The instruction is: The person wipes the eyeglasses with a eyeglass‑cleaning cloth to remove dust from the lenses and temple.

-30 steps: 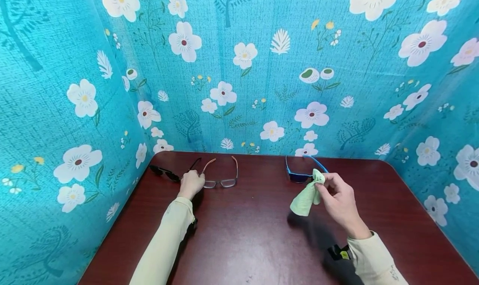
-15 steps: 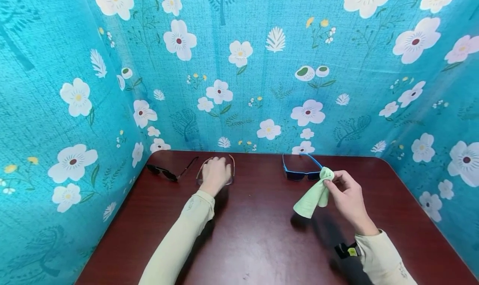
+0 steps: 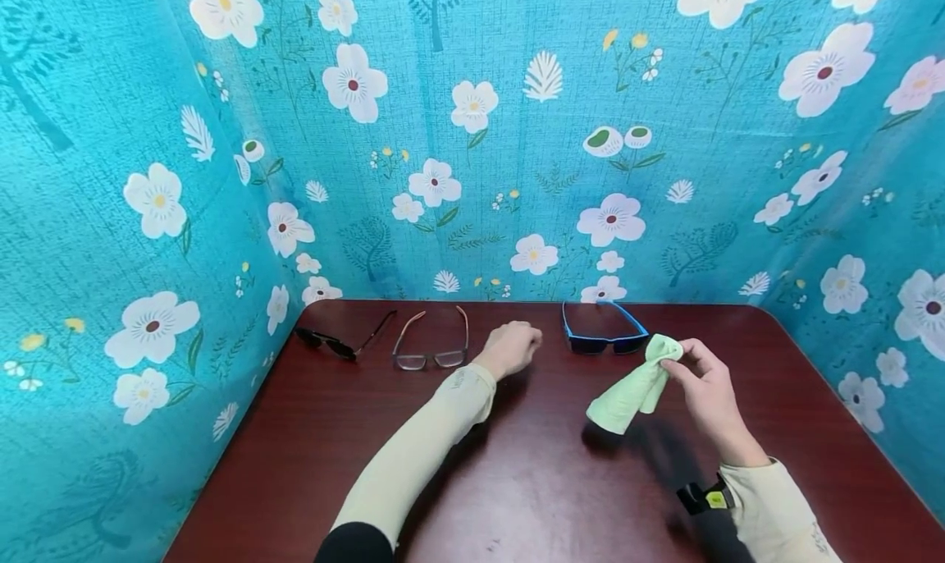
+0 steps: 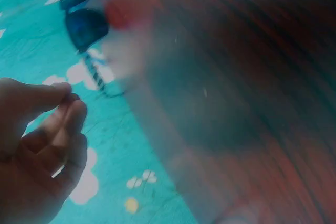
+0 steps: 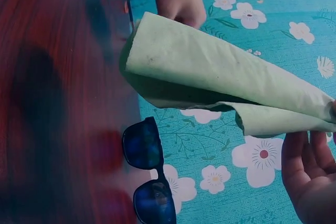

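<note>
My left hand [image 3: 509, 347] is over the table between the clear eyeglasses [image 3: 428, 361] and the blue-framed sunglasses [image 3: 607, 345], fingers curled around nothing. In the left wrist view its thumb tip meets the bent fingers [image 4: 76, 116], with the sunglasses [image 4: 86, 29] beyond. My right hand [image 3: 712, 395] pinches a light green cloth [image 3: 627, 395] by its upper end, and the rest hangs down over the table. In the right wrist view the cloth [image 5: 205, 59] spreads from that hand [image 5: 310, 174] above the dark-lensed sunglasses [image 5: 144, 145].
Black sunglasses [image 3: 328, 344] lie at the far left of the dark red table [image 3: 531, 456], one temple pointing back. All the eyewear sits along the table's far side. A turquoise flowered curtain [image 3: 458, 218] stands behind and at both sides.
My left hand has moved right, from beside the black sunglasses, over the clear eyeglasses and past them. My right hand has shifted slightly right with the cloth, uncovering the blue-framed sunglasses.
</note>
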Motion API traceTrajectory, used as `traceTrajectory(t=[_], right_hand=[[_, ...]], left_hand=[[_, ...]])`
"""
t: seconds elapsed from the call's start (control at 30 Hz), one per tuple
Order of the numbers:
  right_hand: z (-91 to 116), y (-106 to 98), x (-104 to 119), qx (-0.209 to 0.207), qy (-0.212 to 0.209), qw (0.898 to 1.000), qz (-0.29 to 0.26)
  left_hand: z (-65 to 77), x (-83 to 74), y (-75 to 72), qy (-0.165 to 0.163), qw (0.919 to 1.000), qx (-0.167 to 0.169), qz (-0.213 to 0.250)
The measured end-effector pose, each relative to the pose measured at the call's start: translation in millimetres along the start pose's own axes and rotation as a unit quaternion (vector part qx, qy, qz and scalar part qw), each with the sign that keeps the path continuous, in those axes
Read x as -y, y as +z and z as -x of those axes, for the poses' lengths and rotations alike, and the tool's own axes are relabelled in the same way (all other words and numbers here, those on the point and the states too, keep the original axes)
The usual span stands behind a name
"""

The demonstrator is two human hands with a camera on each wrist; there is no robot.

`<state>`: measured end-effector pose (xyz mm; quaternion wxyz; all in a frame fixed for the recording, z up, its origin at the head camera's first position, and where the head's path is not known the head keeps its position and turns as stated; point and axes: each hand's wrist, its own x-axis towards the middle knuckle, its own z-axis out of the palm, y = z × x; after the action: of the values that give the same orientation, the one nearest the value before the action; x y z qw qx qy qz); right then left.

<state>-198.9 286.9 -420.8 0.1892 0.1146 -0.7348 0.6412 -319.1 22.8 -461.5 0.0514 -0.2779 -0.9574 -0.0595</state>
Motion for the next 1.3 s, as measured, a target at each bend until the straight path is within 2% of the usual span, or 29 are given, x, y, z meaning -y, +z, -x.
traceTrajectory(t=[0.1,0.2,0.27,0.4,0.5,0.63,0.97,1.13,1.3], right_hand=[[1,1,6,0.006,0.017,1.0,-0.011],[2,1,8,0.017,0.015,1.0,-0.012],[4,1,9,0.025,0.01,1.0,-0.01],[7,0,11,0.039,0.008,0.999,0.008],[7,0,11,0.046,0.012,0.999,0.009],[7,1,10,0.052,0.013,0.998,0.012],[9,4,7,0.063,0.009,0.997,0.044],[10,3,8,0.058,0.026,0.996,0.056],[11,2,10,0.051,0.031,0.996,0.066]], left_hand=[[-15.4,-8.0,10.5,0.01,0.9999,0.008,0.005],[-26.6,-12.7,22.2,0.012,0.9997,0.014,0.018],[-31.5,-16.1,27.8,0.008,0.9991,0.033,0.027],[-37.3,-22.4,31.0,-0.002,0.9964,0.079,0.03],[-40.4,-26.0,30.2,-0.012,0.9952,0.094,0.024],[-43.0,-29.7,30.4,-0.011,0.9962,0.085,0.013],[-46.3,-33.9,31.8,0.021,0.9973,0.069,-0.016],[-47.6,-34.6,35.1,0.042,0.9977,0.036,-0.038],[-47.3,-38.1,33.5,0.078,0.9943,0.003,-0.073]])
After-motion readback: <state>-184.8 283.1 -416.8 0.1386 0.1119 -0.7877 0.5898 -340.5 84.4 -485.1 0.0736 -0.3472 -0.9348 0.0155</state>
